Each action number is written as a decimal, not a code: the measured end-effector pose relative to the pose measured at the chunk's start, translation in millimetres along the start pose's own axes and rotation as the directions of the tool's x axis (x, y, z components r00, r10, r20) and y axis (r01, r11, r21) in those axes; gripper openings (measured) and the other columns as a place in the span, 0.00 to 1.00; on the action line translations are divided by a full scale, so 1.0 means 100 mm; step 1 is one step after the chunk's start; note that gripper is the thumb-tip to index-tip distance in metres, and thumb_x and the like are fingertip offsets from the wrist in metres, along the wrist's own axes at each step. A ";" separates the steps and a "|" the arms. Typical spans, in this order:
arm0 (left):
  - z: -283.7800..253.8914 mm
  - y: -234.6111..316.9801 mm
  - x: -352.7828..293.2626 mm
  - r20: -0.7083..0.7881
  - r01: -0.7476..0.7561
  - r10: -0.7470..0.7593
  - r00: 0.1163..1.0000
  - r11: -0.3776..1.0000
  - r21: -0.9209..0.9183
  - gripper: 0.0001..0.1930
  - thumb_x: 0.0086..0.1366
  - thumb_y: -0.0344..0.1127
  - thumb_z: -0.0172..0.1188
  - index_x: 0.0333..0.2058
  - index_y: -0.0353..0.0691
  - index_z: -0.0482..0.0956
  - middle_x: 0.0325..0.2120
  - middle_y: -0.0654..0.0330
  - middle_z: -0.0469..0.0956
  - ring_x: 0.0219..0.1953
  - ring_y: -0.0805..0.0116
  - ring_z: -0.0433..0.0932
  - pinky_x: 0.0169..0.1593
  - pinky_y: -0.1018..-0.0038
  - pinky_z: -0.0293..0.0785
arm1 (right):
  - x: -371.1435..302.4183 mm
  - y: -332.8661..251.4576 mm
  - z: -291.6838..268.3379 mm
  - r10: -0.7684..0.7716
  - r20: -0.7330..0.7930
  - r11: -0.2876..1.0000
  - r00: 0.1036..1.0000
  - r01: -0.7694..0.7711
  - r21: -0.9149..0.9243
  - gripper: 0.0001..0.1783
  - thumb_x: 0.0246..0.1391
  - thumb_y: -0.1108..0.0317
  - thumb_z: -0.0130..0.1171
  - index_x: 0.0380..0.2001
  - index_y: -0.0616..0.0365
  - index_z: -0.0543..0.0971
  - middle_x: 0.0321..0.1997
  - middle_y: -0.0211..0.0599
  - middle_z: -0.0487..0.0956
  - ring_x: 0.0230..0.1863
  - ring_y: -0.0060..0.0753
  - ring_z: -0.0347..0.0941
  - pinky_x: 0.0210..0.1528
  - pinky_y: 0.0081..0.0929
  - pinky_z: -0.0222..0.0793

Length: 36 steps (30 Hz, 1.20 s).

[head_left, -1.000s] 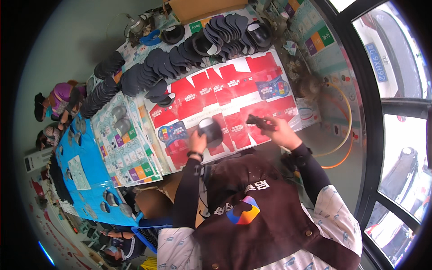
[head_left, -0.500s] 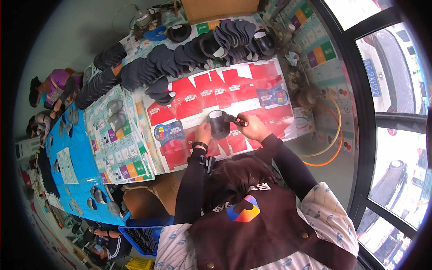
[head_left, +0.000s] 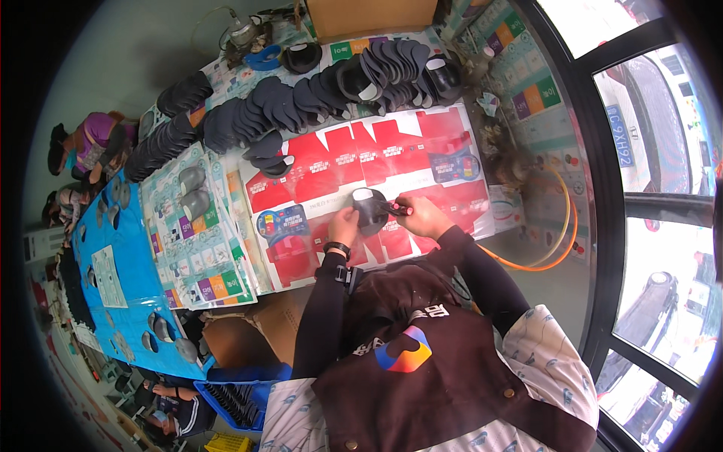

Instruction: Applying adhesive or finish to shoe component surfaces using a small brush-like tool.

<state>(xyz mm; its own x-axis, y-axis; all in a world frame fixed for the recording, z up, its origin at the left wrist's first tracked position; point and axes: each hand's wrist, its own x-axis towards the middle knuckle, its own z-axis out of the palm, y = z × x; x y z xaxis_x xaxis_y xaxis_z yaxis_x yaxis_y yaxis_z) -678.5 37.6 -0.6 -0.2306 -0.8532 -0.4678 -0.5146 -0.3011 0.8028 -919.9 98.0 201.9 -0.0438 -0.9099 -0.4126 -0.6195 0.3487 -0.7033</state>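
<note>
At the far left, a blue-covered table (head_left: 143, 271) is strewn with grey cupped pads (head_left: 160, 328). Farther right, above a red-and-white printed sheet (head_left: 346, 181), a black cupped pad (head_left: 369, 218) with a white patch is pinched at its left edge by the nearly closed left hand (head_left: 344, 227). At the pad's right edge, a red-handled hand tool (head_left: 401, 210) is gripped in the curled right hand (head_left: 426, 218); whether its tip is touching cannot be told.
</note>
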 end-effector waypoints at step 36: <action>0.05 -0.18 0.12 -0.025 0.023 -0.024 0.999 0.998 -0.065 0.21 0.67 0.45 0.65 0.52 0.36 0.82 0.42 0.49 0.87 0.45 0.56 0.86 0.50 0.65 0.80 | -0.26 0.11 0.07 0.038 -0.109 0.991 0.993 -0.023 0.133 0.14 0.51 0.66 0.61 0.39 0.63 0.80 0.33 0.59 0.80 0.40 0.65 0.78 0.40 0.47 0.71</action>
<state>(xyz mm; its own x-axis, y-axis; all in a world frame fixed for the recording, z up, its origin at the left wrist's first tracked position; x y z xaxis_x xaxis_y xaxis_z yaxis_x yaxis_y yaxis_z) -676.3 35.5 -22.6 -0.1976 -0.8559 -0.4779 -0.4649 -0.3474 0.8144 -920.6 127.2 201.0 -0.1522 -0.9152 -0.3731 -0.5083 0.3963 -0.7646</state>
